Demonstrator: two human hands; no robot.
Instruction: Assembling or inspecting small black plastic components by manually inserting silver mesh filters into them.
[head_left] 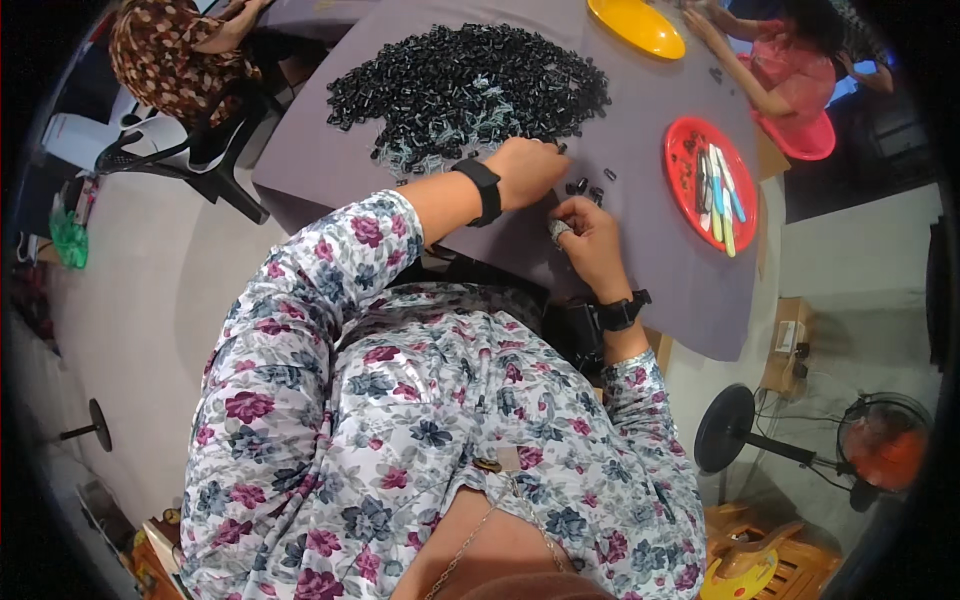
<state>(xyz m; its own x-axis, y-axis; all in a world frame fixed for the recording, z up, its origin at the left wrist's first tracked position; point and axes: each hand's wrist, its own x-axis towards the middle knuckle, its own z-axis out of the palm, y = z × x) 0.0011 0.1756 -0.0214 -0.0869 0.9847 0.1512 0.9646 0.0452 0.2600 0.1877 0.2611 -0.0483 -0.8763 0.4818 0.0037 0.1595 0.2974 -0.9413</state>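
My left hand (528, 172) is closed, knuckles up, at the near right edge of a pile of small black tube-like pieces (430, 75). A small dark piece shows at its fingertips; whether it is gripped I cannot tell. Thin clear or silvery pieces (440, 140) lie in the near part of the pile. My right hand (595, 245) is close by, fingers curled in a pinch over the table's near side. Something silvery shows at its fingers, perhaps a ring; what the pinch holds is hidden. Between and beyond my hands lie several loose black pieces (578, 187).
A red plate (682, 206) with several knives (718, 190) and black bits stands at the right on the purple-grey tablecloth (690, 300). A yellow plate (640, 25) is at the far edge. People sit far left and far right. A pedestal fan (885, 440) stands lower right.
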